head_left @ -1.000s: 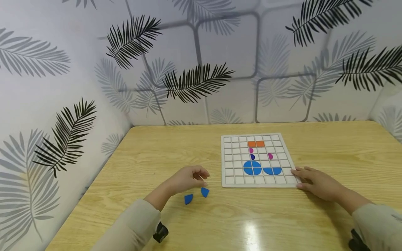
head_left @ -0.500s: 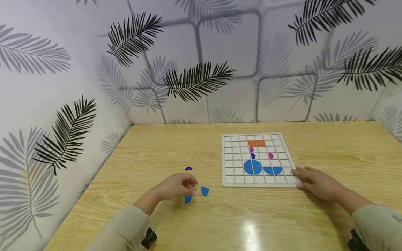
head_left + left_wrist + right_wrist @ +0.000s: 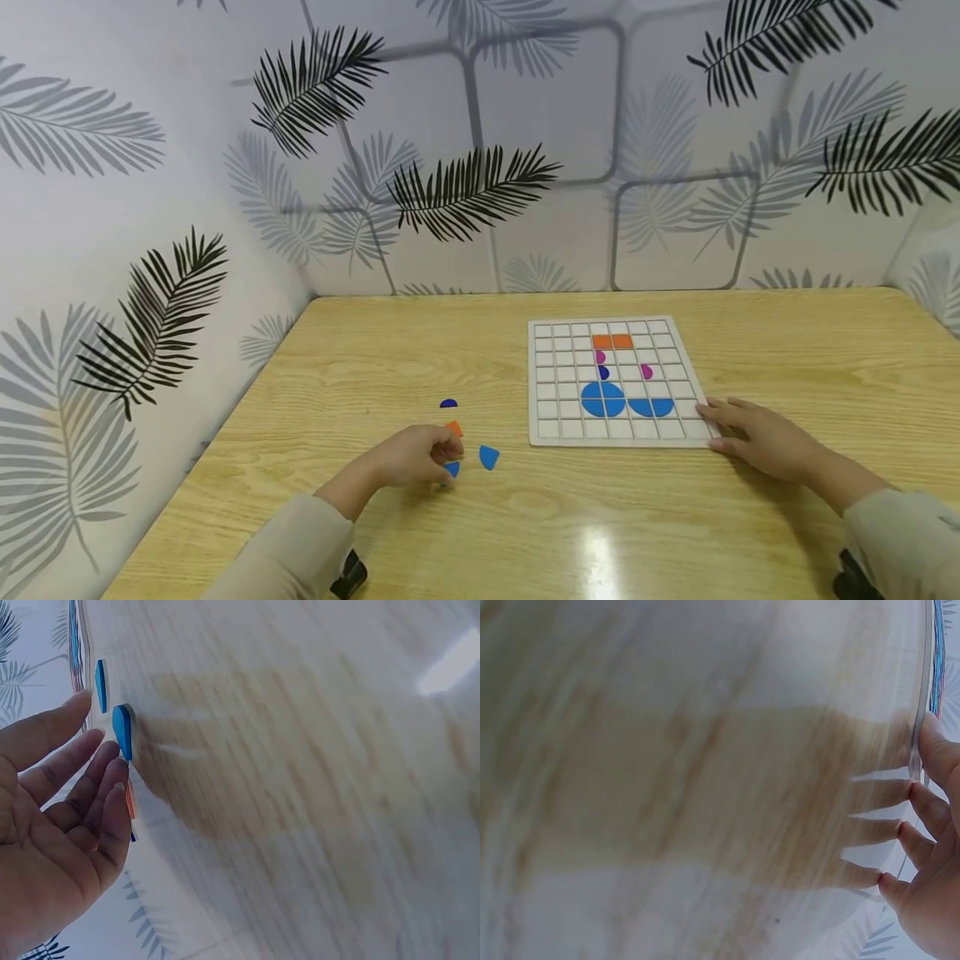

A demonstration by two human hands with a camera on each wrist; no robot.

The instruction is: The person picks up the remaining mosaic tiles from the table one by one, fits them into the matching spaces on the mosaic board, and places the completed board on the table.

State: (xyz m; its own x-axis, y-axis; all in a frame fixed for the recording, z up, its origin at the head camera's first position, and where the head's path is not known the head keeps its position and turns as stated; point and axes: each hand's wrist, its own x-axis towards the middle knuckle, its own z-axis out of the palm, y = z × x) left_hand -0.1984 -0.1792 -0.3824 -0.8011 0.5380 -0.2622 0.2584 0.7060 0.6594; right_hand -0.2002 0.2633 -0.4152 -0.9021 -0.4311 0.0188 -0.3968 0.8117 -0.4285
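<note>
My left hand (image 3: 412, 457) is low over the left part of the table. Its thumb and bent fingers are around a blue quarter-circle tile (image 3: 452, 469), partly covering it. In the left wrist view a gap shows between thumb and fingertips, with the blue tile (image 3: 123, 729) just beyond them. A second blue quarter-circle tile (image 3: 489, 457) lies to the right. Past the fingers, an orange tile (image 3: 454, 428) is half hidden, and a dark blue half-circle tile (image 3: 448, 403) lies farther back. My right hand (image 3: 765, 437) rests with its fingertips against the right edge of the white grid board (image 3: 551, 429).
On the board are two orange squares (image 3: 612, 342), a blue circle (image 3: 603, 399), a blue half-circle shape (image 3: 651, 407) and small pink and dark blue half-circles. A patterned wall (image 3: 525, 233) stands behind the wooden table (image 3: 390, 350).
My left hand has moved left from beside the right-hand blue tile to the other one. The dark blue half-circle and part of the orange tile have come into sight. My right hand stays put.
</note>
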